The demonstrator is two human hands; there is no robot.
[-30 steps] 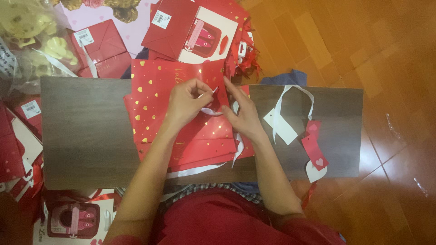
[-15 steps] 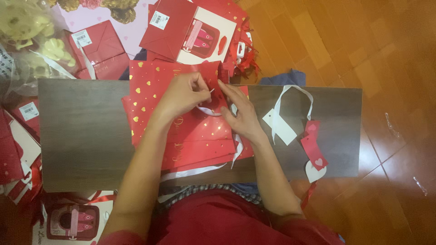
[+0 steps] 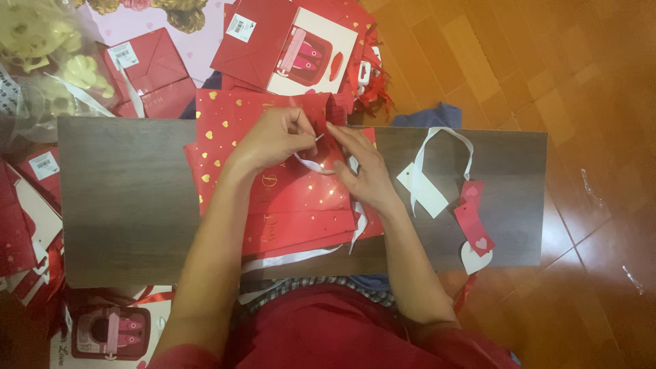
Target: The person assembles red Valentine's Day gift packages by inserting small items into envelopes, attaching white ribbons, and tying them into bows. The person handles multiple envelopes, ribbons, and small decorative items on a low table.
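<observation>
Near the middle of the frame, a stack of flat red paper bags with gold hearts, lying on a dark wooden board. On the top bag, a loop of white ribbon, close to the bag's upper edge. Left hand curled over that edge, thumb and first finger pinched shut on one end of the ribbon. Right hand just beside it, half open, fingers spread and pressing on the bag, fingertips right at the ribbon; hard to tell if pinching it or only touching it. More white ribbon sticking out under the stack at the bottom. To the right on the board, a white tag with a long white ribbon looped above it. Further right, red and pink heart tags hanging over the board's edge. At the top middle, a red and cream box with a window showing something pink inside. At the upper left, a folded red bag with a white sticker, and gold flowers in clear wrap. At the lower left, another cream box. Wooden floor on the right side.
</observation>
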